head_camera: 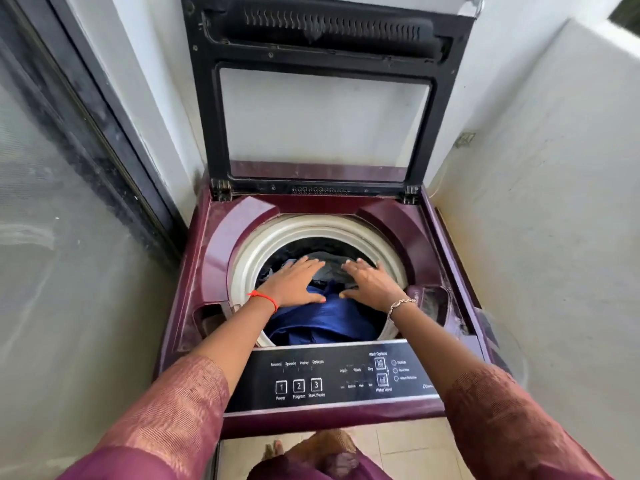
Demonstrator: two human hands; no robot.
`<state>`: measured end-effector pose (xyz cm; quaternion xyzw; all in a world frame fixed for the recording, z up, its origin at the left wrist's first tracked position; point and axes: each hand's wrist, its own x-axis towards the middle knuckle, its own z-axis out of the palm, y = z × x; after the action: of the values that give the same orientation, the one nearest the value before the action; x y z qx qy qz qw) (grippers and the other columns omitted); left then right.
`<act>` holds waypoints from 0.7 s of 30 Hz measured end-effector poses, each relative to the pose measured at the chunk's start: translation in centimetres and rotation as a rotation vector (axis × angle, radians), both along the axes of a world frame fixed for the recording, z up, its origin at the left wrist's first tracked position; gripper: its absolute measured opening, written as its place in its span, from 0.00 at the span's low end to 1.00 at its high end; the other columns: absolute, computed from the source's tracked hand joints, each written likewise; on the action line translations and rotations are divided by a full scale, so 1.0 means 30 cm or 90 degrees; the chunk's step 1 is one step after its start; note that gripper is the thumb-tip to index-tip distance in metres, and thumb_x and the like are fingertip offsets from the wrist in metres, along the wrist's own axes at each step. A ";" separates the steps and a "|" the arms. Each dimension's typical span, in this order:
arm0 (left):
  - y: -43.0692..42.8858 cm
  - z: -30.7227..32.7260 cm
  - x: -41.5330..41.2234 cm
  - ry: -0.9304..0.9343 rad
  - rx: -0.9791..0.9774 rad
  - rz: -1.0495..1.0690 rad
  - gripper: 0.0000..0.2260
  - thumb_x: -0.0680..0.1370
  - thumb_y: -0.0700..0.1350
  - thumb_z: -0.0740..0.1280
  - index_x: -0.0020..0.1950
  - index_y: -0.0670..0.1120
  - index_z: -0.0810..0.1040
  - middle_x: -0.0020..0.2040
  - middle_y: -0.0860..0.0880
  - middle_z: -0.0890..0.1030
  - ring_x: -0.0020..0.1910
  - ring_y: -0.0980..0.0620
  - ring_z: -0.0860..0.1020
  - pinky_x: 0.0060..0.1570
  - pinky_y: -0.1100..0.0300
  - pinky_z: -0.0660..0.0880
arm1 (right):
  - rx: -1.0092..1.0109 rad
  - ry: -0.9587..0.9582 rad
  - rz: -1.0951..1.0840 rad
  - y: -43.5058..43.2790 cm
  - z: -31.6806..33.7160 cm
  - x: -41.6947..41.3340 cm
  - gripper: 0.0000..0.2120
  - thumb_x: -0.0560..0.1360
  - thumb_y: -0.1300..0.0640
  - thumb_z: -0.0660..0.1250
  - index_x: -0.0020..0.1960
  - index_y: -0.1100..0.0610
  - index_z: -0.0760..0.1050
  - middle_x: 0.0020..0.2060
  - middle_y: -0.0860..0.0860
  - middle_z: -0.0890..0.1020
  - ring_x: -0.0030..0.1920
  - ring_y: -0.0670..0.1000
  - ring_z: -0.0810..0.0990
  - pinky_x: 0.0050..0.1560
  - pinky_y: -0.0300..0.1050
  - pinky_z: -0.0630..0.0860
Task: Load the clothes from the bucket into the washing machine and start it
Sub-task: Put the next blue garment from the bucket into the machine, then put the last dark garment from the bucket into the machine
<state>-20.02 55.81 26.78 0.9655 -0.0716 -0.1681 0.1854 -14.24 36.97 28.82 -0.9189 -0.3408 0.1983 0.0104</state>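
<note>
Head view: left hand [294,282] and right hand [369,282], fingers spread flat, press the clothes [318,317] inside the washer [408,233] drum — directly beneath both palms, equally near. No bucket shows.

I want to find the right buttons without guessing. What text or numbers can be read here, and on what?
All on the washing machine's control panel:
"Normal", "Speedy", "Heavy", "Delicates": program row
"1" "Power": button
"2" "Program": button
"3" "Start/Pause": button
"Wash", "Rinse", "Dry": stage row
"Wash Options", "Water Level": right-hand buttons
The small option labels and level marks are too blurred to read.
</note>
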 end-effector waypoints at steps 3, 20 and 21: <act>-0.073 0.049 -0.001 -0.080 -0.027 0.005 0.34 0.75 0.57 0.65 0.76 0.47 0.56 0.76 0.47 0.59 0.76 0.49 0.55 0.74 0.50 0.53 | 0.035 -0.066 -0.052 -0.069 0.045 -0.040 0.32 0.76 0.43 0.61 0.74 0.57 0.57 0.75 0.52 0.58 0.76 0.53 0.52 0.72 0.62 0.48; -0.848 0.245 0.142 -0.241 -0.053 -0.204 0.25 0.75 0.51 0.66 0.69 0.43 0.68 0.68 0.44 0.73 0.67 0.48 0.70 0.67 0.58 0.62 | 0.179 -0.193 -0.403 -0.863 0.154 -0.151 0.18 0.75 0.59 0.64 0.63 0.63 0.71 0.62 0.59 0.75 0.60 0.60 0.74 0.59 0.53 0.71; -0.907 0.242 0.149 -0.234 -0.048 -0.217 0.24 0.76 0.51 0.66 0.69 0.43 0.68 0.67 0.45 0.73 0.67 0.48 0.70 0.66 0.58 0.62 | 0.178 -0.186 -0.418 -0.920 0.142 -0.160 0.17 0.75 0.60 0.63 0.63 0.63 0.71 0.61 0.59 0.75 0.59 0.61 0.75 0.58 0.53 0.71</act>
<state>-15.53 28.60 34.04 0.9463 -0.2720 -0.0159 0.1741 -19.03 9.38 33.09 -0.9875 -0.0499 0.0029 0.1497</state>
